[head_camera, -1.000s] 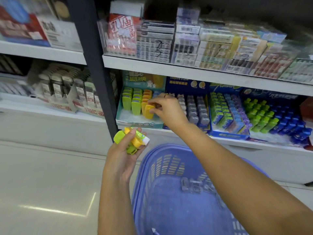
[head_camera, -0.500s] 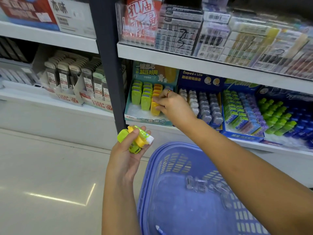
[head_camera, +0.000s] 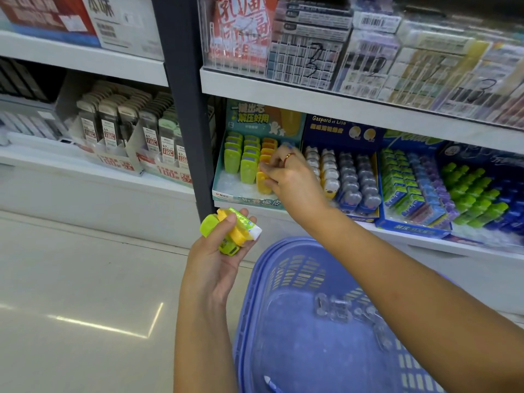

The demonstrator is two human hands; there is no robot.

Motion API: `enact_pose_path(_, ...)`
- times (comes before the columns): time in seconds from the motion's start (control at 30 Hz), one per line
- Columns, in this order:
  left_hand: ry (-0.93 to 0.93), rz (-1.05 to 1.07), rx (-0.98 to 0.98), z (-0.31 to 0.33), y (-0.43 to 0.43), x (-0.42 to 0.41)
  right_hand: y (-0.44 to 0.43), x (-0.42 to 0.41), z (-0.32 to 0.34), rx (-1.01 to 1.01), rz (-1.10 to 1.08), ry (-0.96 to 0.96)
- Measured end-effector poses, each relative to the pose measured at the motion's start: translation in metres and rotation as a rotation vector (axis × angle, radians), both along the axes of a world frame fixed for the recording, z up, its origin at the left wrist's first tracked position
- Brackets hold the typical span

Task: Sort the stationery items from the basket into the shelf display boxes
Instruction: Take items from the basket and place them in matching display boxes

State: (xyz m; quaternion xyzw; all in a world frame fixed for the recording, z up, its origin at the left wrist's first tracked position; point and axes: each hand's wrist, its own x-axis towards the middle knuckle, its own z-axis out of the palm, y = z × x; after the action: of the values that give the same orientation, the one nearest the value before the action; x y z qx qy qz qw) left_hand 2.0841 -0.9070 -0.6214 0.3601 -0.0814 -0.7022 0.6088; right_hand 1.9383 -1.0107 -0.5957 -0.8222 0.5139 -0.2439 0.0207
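My right hand (head_camera: 292, 180) reaches into a teal display box (head_camera: 226, 194) on the lower shelf, its fingertips pinching an orange eraser case (head_camera: 262, 181) at the front of the orange row. Green cases (head_camera: 241, 160) fill the rows to its left. My left hand (head_camera: 218, 251) hovers below the shelf edge, holding a bunch of small items (head_camera: 231, 228): green and yellow cases and a white-tipped green tube. The purple basket (head_camera: 272, 279) sits on the floor beneath my right arm, with clear clips (head_camera: 334, 307) and a blue pen (head_camera: 270, 384) inside.
A dark shelf upright (head_camera: 187, 109) stands just left of the teal box. To the right are a blue box of grey erasers (head_camera: 351, 180) and boxes of green and blue items (head_camera: 453, 191). Lead refill packs (head_camera: 127, 131) fill the left bay. Upper shelf (head_camera: 340, 103) overhangs.
My right hand stays at the orange row, pressing the orange case down into the box. The view has shifted closer and slightly left. My left hand keeps its bunch.
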Motion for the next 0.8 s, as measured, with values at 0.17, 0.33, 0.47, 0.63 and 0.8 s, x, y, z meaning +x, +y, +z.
enact_pose_path(0.17, 0.077, 0.013, -0.003, 0.005, 0.003, -0.002, 0.001, 0.008, 0.012, 0.231, -0.110, -0.249)
enact_pose_path(0.33, 0.078, 0.021, -0.070, 0.008, 0.009, -0.013, 0.046, 0.002, 0.019, 0.167, -0.124, -0.246)
enact_pose_path(0.47, -0.030, -0.059, -0.102, 0.011, 0.009, -0.030, 0.087, -0.011, 0.019, 0.498, -0.127, -0.624)
enact_pose_path(0.63, -0.185, -0.243, -0.128, 0.019, 0.015, -0.063, 0.112, -0.051, 0.021, 0.612, -0.185, -0.741)
enact_pose_path(0.8, -0.234, -0.316, -0.097, 0.024, 0.024, -0.114, 0.123, -0.091, 0.014, 0.570, -0.390, -0.898)
